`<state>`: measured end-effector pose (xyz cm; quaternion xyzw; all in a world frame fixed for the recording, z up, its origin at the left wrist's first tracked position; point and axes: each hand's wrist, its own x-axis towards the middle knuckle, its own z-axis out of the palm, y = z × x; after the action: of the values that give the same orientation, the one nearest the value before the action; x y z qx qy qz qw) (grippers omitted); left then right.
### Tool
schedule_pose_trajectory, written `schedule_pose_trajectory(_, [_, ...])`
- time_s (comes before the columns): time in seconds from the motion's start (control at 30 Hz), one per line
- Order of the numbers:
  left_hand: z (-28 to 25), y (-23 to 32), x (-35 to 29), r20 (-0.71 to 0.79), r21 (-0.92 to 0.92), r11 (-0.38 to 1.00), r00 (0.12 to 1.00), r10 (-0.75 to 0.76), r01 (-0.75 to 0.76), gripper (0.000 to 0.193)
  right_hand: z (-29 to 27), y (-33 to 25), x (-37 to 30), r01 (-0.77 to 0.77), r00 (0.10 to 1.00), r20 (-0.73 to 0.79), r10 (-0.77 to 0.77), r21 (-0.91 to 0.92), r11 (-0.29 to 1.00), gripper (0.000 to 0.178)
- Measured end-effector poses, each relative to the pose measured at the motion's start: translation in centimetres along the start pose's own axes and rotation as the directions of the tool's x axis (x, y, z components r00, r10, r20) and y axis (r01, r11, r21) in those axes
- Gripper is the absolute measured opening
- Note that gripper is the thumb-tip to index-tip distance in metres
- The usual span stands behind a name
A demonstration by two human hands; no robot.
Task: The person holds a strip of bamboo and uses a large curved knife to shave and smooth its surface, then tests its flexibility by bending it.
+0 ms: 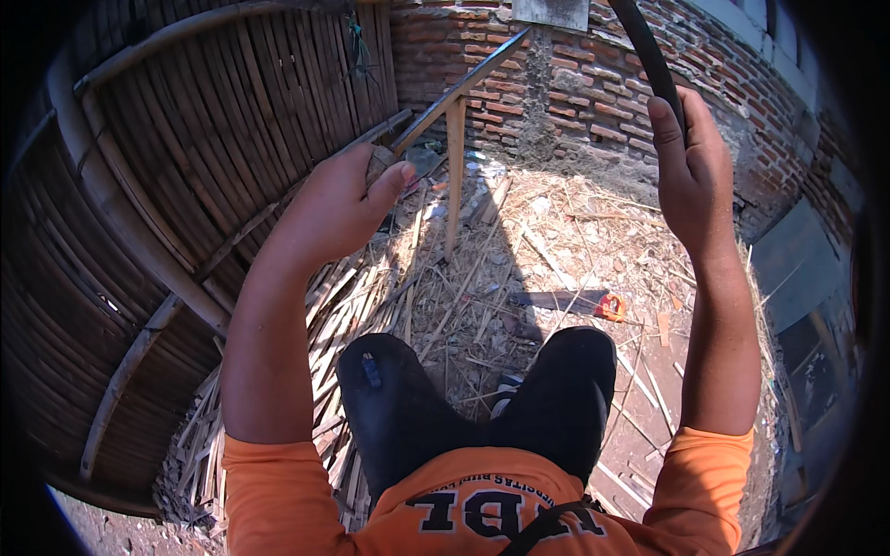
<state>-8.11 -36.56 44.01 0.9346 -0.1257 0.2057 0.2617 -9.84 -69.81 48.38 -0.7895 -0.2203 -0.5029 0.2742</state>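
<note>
My left hand is closed round the near end of a long, straight, narrow bar, brown with a dark shiny edge. It slants up to the right and narrows to a point; whether it is a blade or split bamboo I cannot tell. Below it a pale wooden stick stands nearly upright, its top meeting the bar. My right hand, raised at the right, grips a dark, curved, strip-like piece. Its upper end runs out of view, and the fingers hide its lower end.
A handsaw with an orange handle lies on the ground beyond my knees. Bamboo strips are heaped at the left, along a slatted bamboo wall. A brick wall closes the far side. Grey sheets lean at the right.
</note>
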Motion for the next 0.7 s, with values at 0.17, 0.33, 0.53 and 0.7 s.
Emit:
schedule_pose_trajectory(0.17, [-0.3,1.5,-0.3,-0.020,-0.003,1.000,0.999,0.028,-0.028,0.045,2.5,1.5,-1.7,-0.082,0.959,0.260,0.110,-0.116,0.990,0.033])
schedule_pose_trajectory(0.33, [0.1,1.9,-0.5,0.011,-0.016,1.000,1.000,-0.022,0.022,0.036,0.3,0.3,-0.5,-0.089,0.996,0.005,0.089,0.053,0.995,0.032])
schedule_pose_trajectory(0.53, [0.3,1.2,0.3,-0.018,0.048,0.993,0.994,-0.105,0.106,0.028,2.6,2.2,-3.0,-0.108,0.960,0.248,0.131,-0.105,0.989,0.029])
schedule_pose_trajectory(0.7, [0.4,0.2,0.1,-0.065,0.001,1.000,0.998,-0.020,0.020,0.026,1.1,1.4,-1.1,-0.029,1.000,-0.008,0.029,0.015,0.999,0.031])
